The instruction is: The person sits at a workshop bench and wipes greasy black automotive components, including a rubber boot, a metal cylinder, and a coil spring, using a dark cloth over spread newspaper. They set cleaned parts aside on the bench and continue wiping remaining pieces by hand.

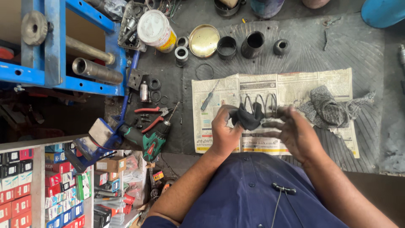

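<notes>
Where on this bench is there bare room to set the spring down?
Bare mat lies right of the black bushing, above the newspaper. The newspaper's upper middle, between the screwdriver and grey rag, is also free. Crowded: the left side around the pliers, drill and white can.

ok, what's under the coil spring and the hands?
Under the coil spring lies a spread newspaper on a dark ribbed mat. The left hand, right hand and black rag cover the sheet's middle.
</notes>
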Demonstrator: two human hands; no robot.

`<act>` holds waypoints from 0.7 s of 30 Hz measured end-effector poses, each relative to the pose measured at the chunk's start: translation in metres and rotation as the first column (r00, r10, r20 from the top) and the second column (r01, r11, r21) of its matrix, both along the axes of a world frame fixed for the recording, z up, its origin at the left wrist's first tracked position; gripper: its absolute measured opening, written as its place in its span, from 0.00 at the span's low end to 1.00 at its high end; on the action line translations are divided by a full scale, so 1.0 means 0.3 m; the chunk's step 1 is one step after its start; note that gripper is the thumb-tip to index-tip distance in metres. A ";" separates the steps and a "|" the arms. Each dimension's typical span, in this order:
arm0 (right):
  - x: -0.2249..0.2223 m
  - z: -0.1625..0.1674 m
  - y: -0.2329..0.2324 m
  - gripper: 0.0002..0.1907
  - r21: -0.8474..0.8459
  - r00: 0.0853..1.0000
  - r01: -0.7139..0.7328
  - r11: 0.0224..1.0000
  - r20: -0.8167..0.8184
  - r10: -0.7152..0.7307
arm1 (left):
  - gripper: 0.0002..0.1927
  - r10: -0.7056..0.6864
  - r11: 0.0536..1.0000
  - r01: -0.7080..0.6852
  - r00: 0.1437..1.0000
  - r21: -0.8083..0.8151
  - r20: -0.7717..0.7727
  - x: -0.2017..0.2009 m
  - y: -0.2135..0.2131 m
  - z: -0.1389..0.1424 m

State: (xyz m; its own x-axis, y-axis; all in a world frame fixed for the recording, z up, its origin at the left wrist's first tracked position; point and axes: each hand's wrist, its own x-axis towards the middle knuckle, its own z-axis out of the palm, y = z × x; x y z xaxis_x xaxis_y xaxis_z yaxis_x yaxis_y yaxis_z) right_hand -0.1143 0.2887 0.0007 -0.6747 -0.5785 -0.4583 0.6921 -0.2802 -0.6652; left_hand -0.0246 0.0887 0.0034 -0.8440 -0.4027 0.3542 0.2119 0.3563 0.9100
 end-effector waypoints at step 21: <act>-0.058 0.067 0.115 0.31 0.420 0.784 -0.036 0.907 -0.551 0.286 | 0.07 -0.338 0.747 0.283 0.941 0.601 -0.023 0.051 -0.182 -0.138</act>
